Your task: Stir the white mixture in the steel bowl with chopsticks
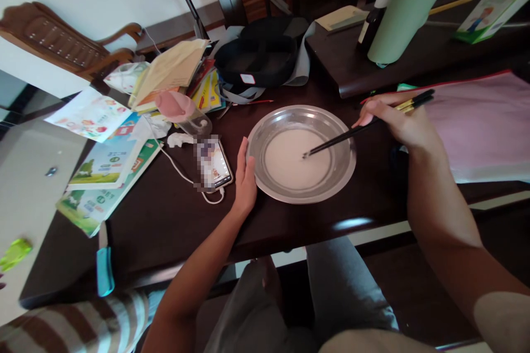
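Note:
A shallow round metal bowl [259, 176] stands on the dark table, with a whitish liquid [290, 168] covering its bottom. My left hand [245, 182] grips the bowl's left rim, thumb at the edge and fingers along the outer side. In my right hand [397, 118] is a pair of black chopsticks [345, 135] with gold bands near the upper ends. They slant down to the left over the bowl's right rim, and their tips are in the liquid near its middle.
Left of the bowl lie a phone [217, 162] on a white cable, a pink-topped cup [182, 113], booklets [103, 162] and a blue-handled knife [105, 270] near the table edge. Behind are a black bag [256, 60] and a green cylinder [409, 11]. A pink mesh pouch [488, 121] lies right.

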`<state>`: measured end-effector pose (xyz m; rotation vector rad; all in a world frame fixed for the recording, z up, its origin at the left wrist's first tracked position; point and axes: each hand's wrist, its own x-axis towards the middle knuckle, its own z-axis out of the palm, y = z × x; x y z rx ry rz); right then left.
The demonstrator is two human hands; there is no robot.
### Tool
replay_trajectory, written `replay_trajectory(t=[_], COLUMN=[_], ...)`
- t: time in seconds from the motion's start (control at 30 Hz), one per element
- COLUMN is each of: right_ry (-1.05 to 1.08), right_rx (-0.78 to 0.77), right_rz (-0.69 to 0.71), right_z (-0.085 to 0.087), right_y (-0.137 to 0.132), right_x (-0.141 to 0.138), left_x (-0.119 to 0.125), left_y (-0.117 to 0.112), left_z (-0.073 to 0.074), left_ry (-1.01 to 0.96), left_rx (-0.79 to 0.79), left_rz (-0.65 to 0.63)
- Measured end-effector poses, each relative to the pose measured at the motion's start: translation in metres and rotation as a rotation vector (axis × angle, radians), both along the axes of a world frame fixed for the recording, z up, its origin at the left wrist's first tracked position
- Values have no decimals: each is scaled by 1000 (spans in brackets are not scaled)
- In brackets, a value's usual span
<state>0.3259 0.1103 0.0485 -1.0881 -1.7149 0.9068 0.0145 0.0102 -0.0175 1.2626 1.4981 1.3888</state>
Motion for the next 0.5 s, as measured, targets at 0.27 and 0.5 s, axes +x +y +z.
replay_trajectory(t=[0.27,0.5], right_ry=[-110,-5], right_rx=[-32,-54], right_rz=[115,120], right_z=[0,2], right_y=[-4,-3], right_x=[-9,-1], left_x=[0,-1], left_y=[0,0], left_z=[-2,-1], left_ry=[-18,-11], left_rx=[3,7], left_rz=[0,-2])
